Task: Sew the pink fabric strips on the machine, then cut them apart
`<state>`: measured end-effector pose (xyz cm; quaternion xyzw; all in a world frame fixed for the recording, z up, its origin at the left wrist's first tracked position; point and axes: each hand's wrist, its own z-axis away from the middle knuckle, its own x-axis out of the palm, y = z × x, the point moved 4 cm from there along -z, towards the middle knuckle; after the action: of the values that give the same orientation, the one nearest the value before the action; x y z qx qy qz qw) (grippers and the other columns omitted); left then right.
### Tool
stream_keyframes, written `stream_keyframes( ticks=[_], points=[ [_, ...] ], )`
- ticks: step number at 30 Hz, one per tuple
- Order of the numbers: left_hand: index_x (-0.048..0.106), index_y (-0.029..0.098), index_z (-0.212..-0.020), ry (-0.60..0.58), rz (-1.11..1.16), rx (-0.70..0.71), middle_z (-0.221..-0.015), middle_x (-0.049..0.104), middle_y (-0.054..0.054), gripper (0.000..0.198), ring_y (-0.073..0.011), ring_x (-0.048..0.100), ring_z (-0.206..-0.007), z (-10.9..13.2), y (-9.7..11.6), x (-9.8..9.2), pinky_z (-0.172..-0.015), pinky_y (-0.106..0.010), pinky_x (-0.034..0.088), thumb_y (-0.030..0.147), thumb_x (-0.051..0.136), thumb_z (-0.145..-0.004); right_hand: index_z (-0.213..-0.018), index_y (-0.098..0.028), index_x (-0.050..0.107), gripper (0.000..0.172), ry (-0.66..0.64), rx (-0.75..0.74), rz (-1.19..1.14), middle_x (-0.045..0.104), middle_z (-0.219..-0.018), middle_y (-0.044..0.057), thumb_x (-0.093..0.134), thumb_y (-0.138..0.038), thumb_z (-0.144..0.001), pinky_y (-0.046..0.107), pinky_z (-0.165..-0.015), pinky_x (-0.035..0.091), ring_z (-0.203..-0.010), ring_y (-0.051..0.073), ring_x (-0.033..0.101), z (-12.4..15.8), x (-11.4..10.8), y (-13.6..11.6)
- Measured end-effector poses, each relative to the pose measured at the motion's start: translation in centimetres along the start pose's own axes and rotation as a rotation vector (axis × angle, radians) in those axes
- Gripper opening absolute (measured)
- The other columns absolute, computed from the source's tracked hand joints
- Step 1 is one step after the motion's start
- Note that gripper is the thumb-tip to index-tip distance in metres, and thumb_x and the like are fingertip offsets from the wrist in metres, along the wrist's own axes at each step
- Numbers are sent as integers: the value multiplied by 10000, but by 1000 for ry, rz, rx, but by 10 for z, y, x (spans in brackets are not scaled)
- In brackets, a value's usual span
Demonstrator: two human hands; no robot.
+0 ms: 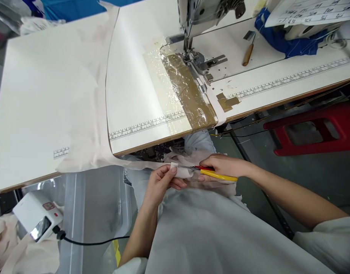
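Note:
Over my lap, my left hand (163,180) pinches the end of a pale pink fabric strip (140,164), which runs from the cloth on the table to my fingers. A small white piece (174,165), perhaps a label, shows at my left fingertips. My right hand (217,166) is closed round scissors (219,175) with red and yellow handles. Their blades point left and reach the fabric beside my left fingers. More pale pink fabric (203,156) lies bunched on my lap under both hands.
A sewing machine (196,17) stands on the white table (135,76), with a wooden-handled tool (248,54) to its right. Pale cloth (90,125) drapes the table's left part. A clear plastic bin (74,224), a white corded device (39,217) and a red stool (314,129) are lower down.

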<state>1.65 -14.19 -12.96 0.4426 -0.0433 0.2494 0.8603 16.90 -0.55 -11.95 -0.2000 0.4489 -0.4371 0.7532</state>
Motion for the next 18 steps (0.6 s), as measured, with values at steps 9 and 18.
stream_keyframes(
  ticks=[9,18],
  points=[
    [648,145,-776,-1,-7,10,-600,741,-87,467,-209,727,-561,-3,0,-6,-513,-225,534,591,775,-721,-616,-223,354,492,64,95,226,467,-579,-13,518,-614,-865,280,-531,201,-540,133,309,-4,-1,-4],
    [618,163,-724,-12,-23,-8,-558,721,-67,468,-211,712,-528,-2,-1,-4,-501,-241,531,600,782,-700,-718,-209,540,313,78,79,316,643,-717,27,542,-454,-912,282,-541,197,-613,168,504,-7,-2,-14]
  ],
)
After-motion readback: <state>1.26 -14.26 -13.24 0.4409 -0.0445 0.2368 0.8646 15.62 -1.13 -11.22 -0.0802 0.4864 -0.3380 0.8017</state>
